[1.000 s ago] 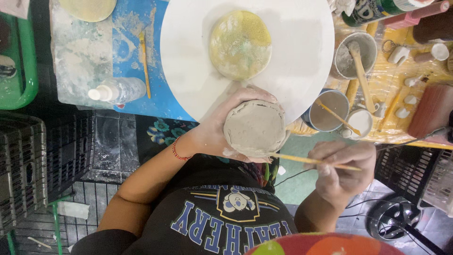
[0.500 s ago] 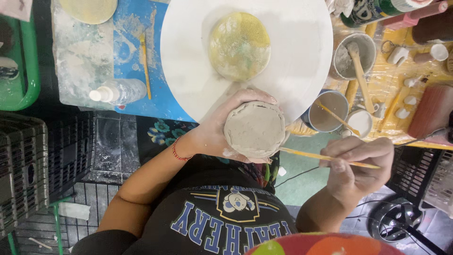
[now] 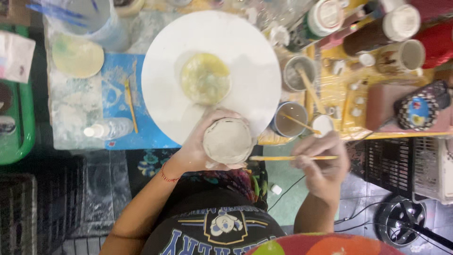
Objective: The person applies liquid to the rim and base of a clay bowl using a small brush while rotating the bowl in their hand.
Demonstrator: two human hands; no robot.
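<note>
Here, in the head view, the left hand (image 3: 196, 151) cups a small round clay bowl (image 3: 228, 140), its fingers (image 3: 214, 116) wrapped and clamped about the rim, just below the edge of a large white disc (image 3: 250, 56). The right hand (image 3: 321, 163) sits beside it, fingers pinched together on a thin wooden brush (image 3: 292, 157) that lies level, its tip just beside the bowl. A yellowish round piece (image 3: 205, 78) rests on the disc. Two metal cups (image 3: 291, 118) with sticks stand on the counter (image 3: 339, 101) near the right hand, and a small spray bottle (image 3: 107, 129) lies to the left.
</note>
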